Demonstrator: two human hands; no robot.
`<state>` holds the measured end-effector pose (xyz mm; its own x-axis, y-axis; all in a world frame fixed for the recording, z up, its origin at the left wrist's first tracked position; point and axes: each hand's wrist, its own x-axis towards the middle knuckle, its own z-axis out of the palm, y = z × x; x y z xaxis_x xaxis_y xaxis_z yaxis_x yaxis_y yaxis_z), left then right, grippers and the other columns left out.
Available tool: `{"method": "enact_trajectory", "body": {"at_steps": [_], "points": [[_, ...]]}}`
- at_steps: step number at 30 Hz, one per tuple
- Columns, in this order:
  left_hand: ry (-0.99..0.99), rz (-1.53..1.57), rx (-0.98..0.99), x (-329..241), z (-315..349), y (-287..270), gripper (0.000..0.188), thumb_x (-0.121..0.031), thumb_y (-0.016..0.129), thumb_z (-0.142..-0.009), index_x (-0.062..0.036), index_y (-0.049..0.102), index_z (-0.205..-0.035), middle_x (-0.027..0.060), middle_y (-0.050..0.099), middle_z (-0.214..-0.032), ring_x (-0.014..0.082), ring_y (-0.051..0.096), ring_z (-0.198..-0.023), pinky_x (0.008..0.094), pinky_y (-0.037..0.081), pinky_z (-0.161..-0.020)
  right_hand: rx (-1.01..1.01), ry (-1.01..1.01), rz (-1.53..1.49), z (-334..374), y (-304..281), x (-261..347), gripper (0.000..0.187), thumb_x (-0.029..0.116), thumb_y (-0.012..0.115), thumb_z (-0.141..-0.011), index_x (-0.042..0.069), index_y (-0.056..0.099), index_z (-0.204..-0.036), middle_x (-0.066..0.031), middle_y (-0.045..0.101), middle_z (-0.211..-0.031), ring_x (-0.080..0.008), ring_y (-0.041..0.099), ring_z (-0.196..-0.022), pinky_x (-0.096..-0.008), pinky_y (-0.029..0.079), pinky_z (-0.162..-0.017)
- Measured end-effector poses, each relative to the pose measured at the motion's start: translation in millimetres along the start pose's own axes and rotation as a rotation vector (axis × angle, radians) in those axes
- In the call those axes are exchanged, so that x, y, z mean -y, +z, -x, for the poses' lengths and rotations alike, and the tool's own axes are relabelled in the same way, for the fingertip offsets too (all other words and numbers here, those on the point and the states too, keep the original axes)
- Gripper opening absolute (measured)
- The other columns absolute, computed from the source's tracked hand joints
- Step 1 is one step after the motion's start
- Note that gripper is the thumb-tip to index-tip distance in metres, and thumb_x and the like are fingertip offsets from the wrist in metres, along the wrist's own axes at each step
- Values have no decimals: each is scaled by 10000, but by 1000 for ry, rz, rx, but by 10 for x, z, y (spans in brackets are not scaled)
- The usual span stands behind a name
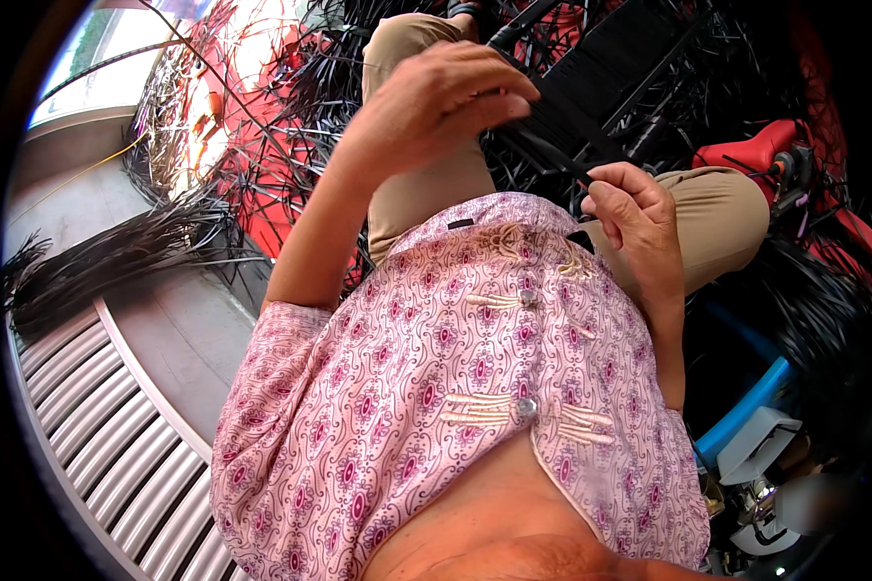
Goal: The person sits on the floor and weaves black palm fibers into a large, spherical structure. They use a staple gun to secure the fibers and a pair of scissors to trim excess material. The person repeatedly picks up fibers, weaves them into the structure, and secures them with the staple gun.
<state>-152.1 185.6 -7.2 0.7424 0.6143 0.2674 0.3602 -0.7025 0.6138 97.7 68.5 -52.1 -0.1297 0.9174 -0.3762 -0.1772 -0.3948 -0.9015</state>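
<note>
My right hand [639,208] pinches a narrow black flat strip [581,169] between thumb and fingers, close above my right knee. My left hand [441,107] is raised over my left thigh, slightly blurred, its fingers loosely bent and the thumb a little apart; I see nothing held in it. Between and beyond the hands stands a dark panel of close-laid black strips [606,68] on a black frame. Several strips run from it toward my right hand. How they are fastened there is too dark to make out.
Tangled black strips [329,107] cover much of the red ground cloth [271,208]. A strip bundle [116,257] lies at left, above a slatted metal bench [116,416]. Near my right knee is a red tool-like object [751,147]. A blue bar [746,412] and white container [761,445] are at lower right.
</note>
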Motion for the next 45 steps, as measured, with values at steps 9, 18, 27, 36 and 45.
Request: {"method": "enact_trajectory", "body": {"at_steps": [9,18,27,36,45], "points": [[-176,286,-120,163,163,159,223,-230,683,-916,-10,683,-882,74,625,-768,188,624,-720,310,475,-664,-343,-289,-102,-95,206,99,271,106,620,-953,-3,594,-1200,-44,640,-928,-81,585,-719,-176,438,-637],[-527,1037,-478,821,-128,532,251,-270,618,-983,-35,674,-1053,20,687,-911,87,624,-810,233,505,-752,-758,-540,187,-51,-161,-138,493,77,635,-932,-52,439,-1366,-149,510,-1321,-201,501,-1204,-323,415,-1031],[-664,1309,-685,650,-478,837,238,-262,592,-983,-87,598,-822,-1,602,-787,68,567,-688,220,495,-643,-695,-320,26,-356,201,-44,733,144,665,-877,-9,269,-1474,-85,392,-1432,-182,543,-1063,-234,475,-549],[-419,1433,-749,885,-1163,902,200,-233,633,-968,-37,674,-966,-3,653,-816,75,588,-708,229,474,-626,-720,-522,-69,-813,-312,338,686,-94,545,-793,-92,337,-1447,-166,546,-1296,-216,531,-1173,-321,469,-991],[-483,1259,-291,667,-1082,1466,242,-247,603,-985,-30,679,-908,-2,635,-780,53,552,-706,197,412,-602,-590,-502,-40,-376,-1521,-55,712,-75,515,-801,-91,299,-1479,-181,517,-1395,-218,501,-1280,-295,427,-1001]]}}
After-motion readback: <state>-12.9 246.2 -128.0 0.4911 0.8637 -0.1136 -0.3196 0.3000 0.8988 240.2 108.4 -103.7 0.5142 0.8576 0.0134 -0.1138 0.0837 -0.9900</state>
